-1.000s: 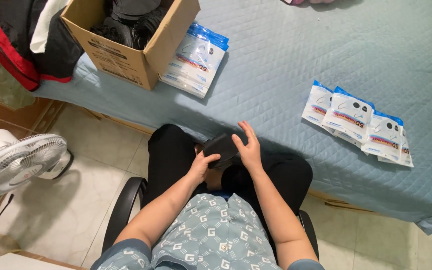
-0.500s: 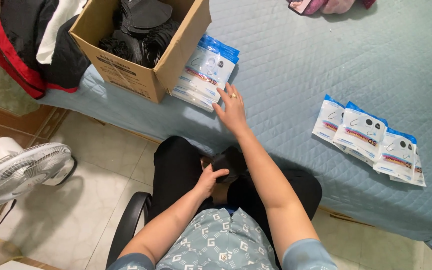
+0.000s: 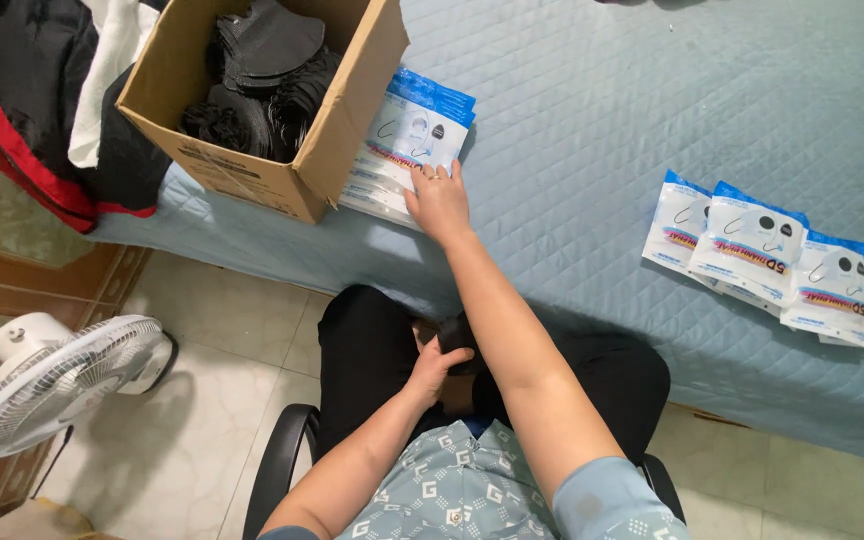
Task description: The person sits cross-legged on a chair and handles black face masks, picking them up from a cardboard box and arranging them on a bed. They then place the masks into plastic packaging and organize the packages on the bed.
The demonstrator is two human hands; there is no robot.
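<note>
Your right hand (image 3: 439,200) lies flat, fingers spread, on the stack of white-and-blue pouches (image 3: 410,140) beside the cardboard box (image 3: 252,175) on the bed, their long axis running away from you, while your left hand (image 3: 439,362) grips a black mask (image 3: 459,330) in your lap.

Home bedroom: quilted bed (image 3: 652,120), fan (image 3: 52,385)
</note>
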